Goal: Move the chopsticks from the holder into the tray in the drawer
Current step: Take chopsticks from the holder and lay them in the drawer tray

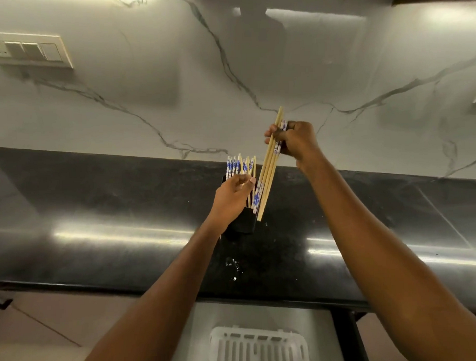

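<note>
A black holder (242, 224) stands on the dark countertop, with several wooden chopsticks (237, 164) that have blue-and-white ends sticking up from it. My left hand (232, 196) grips the holder's upper part and some of those sticks. My right hand (295, 142) is raised above and to the right of the holder, closed around a bundle of chopsticks (269, 174) that slants down toward the holder. A white slotted tray (259, 347) lies in the open drawer (320, 326) below the counter edge, between my forearms.
The black countertop (97, 212) runs across the view, with a marble backsplash (227, 72) behind it. A switch plate (30, 50) sits on the wall at upper left. Small wet spots (231, 264) lie on the counter in front of the holder.
</note>
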